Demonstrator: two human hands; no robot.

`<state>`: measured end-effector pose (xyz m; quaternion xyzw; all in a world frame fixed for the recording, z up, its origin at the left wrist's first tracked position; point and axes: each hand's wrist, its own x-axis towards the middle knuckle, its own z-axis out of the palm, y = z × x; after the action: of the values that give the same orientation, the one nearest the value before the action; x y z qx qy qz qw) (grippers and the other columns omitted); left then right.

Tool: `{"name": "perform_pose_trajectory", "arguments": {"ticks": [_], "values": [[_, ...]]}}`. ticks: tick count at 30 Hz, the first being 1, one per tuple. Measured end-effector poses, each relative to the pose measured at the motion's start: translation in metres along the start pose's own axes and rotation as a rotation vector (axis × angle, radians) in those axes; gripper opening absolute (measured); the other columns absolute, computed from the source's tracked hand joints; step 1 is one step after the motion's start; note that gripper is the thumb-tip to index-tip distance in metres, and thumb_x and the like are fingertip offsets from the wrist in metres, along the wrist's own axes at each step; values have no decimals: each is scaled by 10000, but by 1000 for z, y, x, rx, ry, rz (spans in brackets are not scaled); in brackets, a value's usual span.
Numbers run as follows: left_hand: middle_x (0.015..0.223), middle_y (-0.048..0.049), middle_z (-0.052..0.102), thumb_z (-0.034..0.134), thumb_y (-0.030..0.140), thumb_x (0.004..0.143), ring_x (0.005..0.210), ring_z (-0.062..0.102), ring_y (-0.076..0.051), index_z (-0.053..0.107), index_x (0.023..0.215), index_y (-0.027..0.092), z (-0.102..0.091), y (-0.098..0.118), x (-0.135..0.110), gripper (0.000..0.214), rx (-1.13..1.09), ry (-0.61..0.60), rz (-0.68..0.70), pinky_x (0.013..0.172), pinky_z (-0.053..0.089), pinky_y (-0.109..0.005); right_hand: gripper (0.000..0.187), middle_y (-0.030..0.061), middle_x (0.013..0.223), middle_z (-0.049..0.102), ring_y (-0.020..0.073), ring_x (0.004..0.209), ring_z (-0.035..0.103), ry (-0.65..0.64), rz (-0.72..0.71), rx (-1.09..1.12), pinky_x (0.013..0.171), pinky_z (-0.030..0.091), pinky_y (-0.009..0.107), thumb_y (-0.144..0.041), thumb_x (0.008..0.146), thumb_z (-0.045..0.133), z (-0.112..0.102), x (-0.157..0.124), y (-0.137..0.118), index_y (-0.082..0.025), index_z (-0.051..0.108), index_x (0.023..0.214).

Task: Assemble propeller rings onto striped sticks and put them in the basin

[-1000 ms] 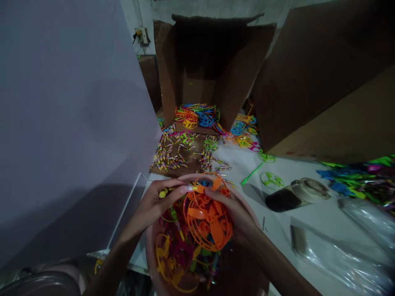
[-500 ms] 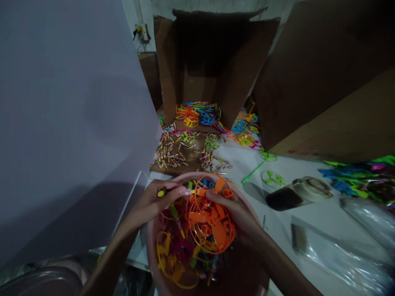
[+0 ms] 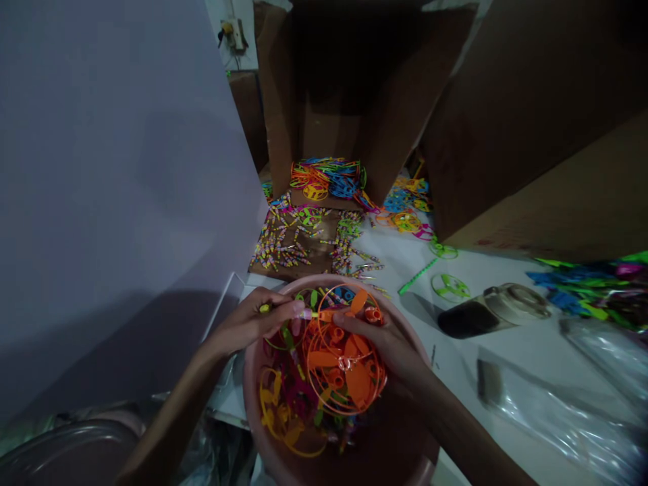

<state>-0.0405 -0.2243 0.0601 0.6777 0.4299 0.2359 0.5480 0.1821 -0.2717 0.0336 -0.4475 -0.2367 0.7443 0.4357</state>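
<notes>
While the left hand [image 3: 248, 320] pinches a slim plastic stick [image 3: 324, 315], the right hand [image 3: 379, 347] clenches an orange ringed rotor [image 3: 358, 381], steadying it above a pink basin [image 3: 324, 278].

Got a bright orange plastic propeller toy [image 3: 347, 368] with a round ring frame, lying tilted on a heap of mixed-colour toy parts [image 3: 286, 401] inside a pink basin [image 3: 324, 278]. The left hand [image 3: 248, 320] pinches a thin stick [image 3: 281, 310] with a yellow end, and the right hand [image 3: 377, 351] grips the orange ring.
</notes>
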Motion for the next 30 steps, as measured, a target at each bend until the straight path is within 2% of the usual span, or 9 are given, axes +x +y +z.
{"name": "perform_pose_trajectory", "arguments": {"ticks": [3,5,9,13,19,24,28,30], "values": [[631,22,604,567,441,951,599,510,-103,710,730,180,-1,2,0,370,82,-2,86,587,381,-225,315,79,913,799,244,776,741,-6,69,45,796,600,404,-356,675,890,2,0,-1,-187,764,909],[741,3,684,579,409,952,696,574,-123,731,795,185,0,6,-1,313,129,5,139,662,422,-232,310,79,898,799,236,768,739,-13,107,72,804,598,397,-347,668,892,2,0,-2,-179,763,895],[722,11,664,576,391,967,685,552,-122,731,816,176,3,9,-4,305,231,28,191,639,408,-230,312,77,942,801,223,802,738,-18,133,83,847,584,387,-345,680,890,0,-1,-1,-187,772,922],[725,17,664,573,395,981,672,547,-115,741,844,173,5,7,-6,311,326,42,217,643,405,-232,312,72,944,799,229,811,735,-1,98,60,852,582,401,-344,673,897,-1,-2,-1,-200,774,920],[766,4,717,553,379,994,699,608,-130,746,855,172,12,0,-3,316,353,57,257,653,429,-233,333,71,924,797,240,814,737,25,35,44,827,592,390,-354,648,917,-1,-2,3,-196,762,895],[793,-7,733,574,369,986,708,623,-135,740,857,171,18,-6,1,288,370,127,323,697,448,-256,326,67,921,802,255,770,741,55,-40,26,773,604,397,-323,645,916,-5,2,6,-206,752,902],[738,3,695,555,402,985,691,587,-140,732,799,182,19,-2,5,338,295,116,260,662,438,-253,302,70,902,806,258,767,750,52,41,64,783,613,403,-332,665,901,-5,4,3,-193,754,890],[746,7,688,559,404,977,715,588,-145,723,801,188,20,3,7,323,240,181,206,662,434,-245,287,72,918,807,259,802,757,18,56,103,809,612,408,-404,731,854,-7,5,2,-202,763,914]]}}
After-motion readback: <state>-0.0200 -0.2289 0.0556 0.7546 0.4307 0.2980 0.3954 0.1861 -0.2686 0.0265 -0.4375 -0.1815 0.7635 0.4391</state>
